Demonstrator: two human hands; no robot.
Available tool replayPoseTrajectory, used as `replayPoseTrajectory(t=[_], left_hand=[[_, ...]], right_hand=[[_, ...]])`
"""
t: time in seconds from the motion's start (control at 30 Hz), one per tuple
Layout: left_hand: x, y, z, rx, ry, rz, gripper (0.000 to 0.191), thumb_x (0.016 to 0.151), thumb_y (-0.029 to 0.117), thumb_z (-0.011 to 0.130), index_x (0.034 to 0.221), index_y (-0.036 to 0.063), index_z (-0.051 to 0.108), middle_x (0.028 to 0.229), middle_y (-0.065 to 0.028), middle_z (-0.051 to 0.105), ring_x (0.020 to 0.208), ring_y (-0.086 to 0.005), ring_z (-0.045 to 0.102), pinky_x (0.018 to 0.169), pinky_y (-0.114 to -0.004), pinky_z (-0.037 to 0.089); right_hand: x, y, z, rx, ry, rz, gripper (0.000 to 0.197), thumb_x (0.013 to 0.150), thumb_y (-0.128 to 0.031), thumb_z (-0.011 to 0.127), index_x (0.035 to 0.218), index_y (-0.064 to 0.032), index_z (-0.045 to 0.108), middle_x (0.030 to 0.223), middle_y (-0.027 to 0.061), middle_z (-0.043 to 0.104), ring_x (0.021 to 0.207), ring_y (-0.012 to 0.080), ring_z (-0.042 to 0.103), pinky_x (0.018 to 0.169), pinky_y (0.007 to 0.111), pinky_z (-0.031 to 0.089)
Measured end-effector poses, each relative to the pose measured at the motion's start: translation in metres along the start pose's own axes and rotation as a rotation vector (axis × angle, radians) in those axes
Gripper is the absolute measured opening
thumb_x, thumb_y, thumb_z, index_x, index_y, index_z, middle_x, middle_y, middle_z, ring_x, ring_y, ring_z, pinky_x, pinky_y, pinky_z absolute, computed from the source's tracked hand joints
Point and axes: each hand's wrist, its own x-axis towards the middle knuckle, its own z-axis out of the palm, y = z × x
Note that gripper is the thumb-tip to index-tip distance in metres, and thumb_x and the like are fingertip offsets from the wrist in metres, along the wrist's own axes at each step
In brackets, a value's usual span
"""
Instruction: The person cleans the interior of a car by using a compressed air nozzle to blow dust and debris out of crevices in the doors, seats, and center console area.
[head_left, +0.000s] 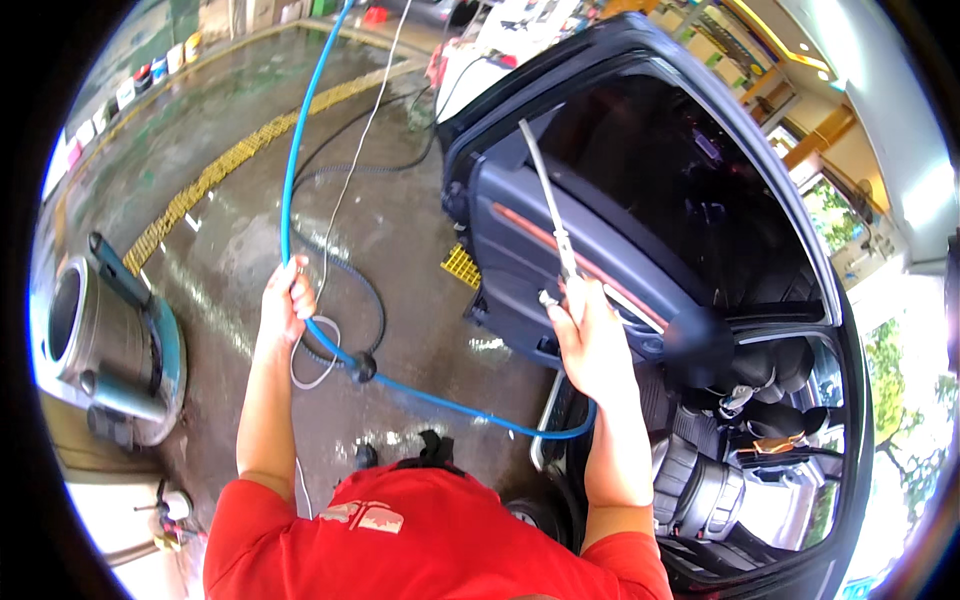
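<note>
My left hand (288, 297) is closed around a blue hose (295, 161) that comes down from above. Below that hand the hose passes a dark ball-shaped stop (363, 367) and curves right, towards my right forearm. A metal spray gun with a long thin nozzle (551, 195) is gripped in my right hand (592, 330), its tip pointing up and away, over the inner panel of an open car door (525, 262). Whether the hose joins the gun is hidden by my hand and arm.
The dark car's seats (697, 487) show through the doorway at lower right. A steel drum vacuum cleaner (112, 337) stands at left. Black hose (382, 307) and a thin pale cable (352, 165) lie over the wet floor (225, 247). Buckets (159, 69) line the far left edge.
</note>
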Motion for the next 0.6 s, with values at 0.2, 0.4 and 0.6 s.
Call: replayPoseTrajectory(t=[0.2, 0.4, 0.6], left_hand=[[-0.025, 0.018, -0.014, 0.105, -0.048, -0.030, 0.018, 0.101, 0.024, 0.056, 0.108, 0.0070, 0.055, 0.060, 0.0054, 0.034, 0.044, -0.0045, 0.028, 0.038, -0.022, 0.023], [-0.078, -0.002, -0.039, 0.108, -0.033, -0.085, 0.019, 0.100, 0.027, 0.058, 0.105, 0.0092, 0.055, 0.060, 0.0065, 0.032, 0.044, -0.0044, 0.026, 0.039, -0.022, 0.022], [-0.134, -0.027, -0.078, 0.118, 0.049, -0.148, 0.016, 0.100, 0.024, 0.057, 0.106, 0.0088, 0.054, 0.059, 0.0070, 0.030, 0.044, -0.0050, 0.026, 0.040, -0.022, 0.022]], right_hand=[[0.030, 0.011, 0.097, -0.084, -0.171, 0.122, 0.038, 0.093, -0.017, 0.061, 0.124, 0.0004, 0.046, 0.107, 0.0329, 0.061, 0.100, 0.0501, 0.060, 0.084, 0.052, 0.049], [0.048, 0.020, 0.182, -0.172, -0.254, 0.260, 0.041, 0.095, -0.024, 0.059, 0.124, 0.0004, 0.044, 0.108, 0.0340, 0.061, 0.099, 0.0506, 0.061, 0.086, 0.055, 0.049], [0.044, 0.049, 0.263, -0.260, -0.298, 0.380, 0.040, 0.097, -0.028, 0.055, 0.125, -0.0032, 0.040, 0.111, 0.0331, 0.059, 0.102, 0.0501, 0.061, 0.090, 0.054, 0.049]])
